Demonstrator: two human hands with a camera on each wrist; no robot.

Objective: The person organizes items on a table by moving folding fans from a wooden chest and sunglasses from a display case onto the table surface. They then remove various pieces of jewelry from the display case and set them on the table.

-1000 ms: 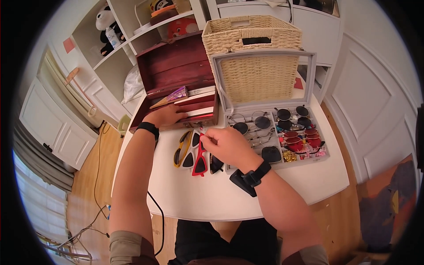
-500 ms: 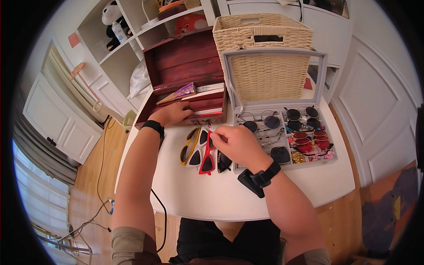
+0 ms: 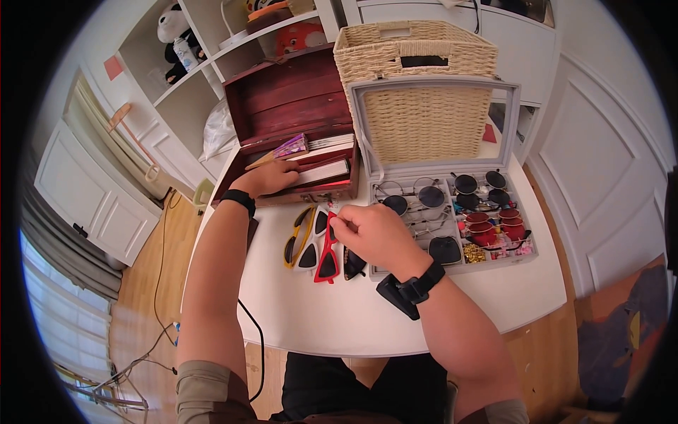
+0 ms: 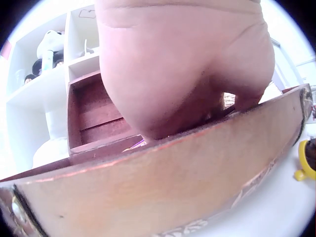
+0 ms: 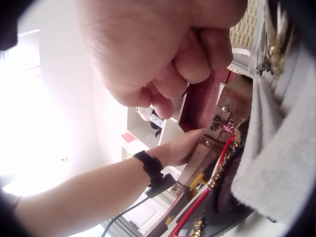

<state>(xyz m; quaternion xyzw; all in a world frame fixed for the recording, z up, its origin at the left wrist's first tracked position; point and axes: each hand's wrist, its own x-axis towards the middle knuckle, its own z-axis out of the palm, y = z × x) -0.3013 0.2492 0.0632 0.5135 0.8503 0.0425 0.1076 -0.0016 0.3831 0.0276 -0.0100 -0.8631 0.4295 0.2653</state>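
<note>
In the head view, the left hand reaches over the front wall of the open dark-red box, fingertips hidden beside a white-topped item. The left wrist view shows that hand above the box's brown front wall. The right hand has curled fingers over the upper end of red sunglasses; whether it touches them is unclear. Nothing is visible inside the curled right hand in the right wrist view. Yellow, white and dark sunglasses lie alongside.
A grey case of round glasses and small ornaments stands open at the right, its clear lid raised before a woven basket. A folded purple fan lies in the red box. A black cable hangs by the table's front edge.
The white-topped item in the red box shows more of its top and dark edge than before. The left hand has shifted slightly within the box; the right hand stays by the red sunglasses.
</note>
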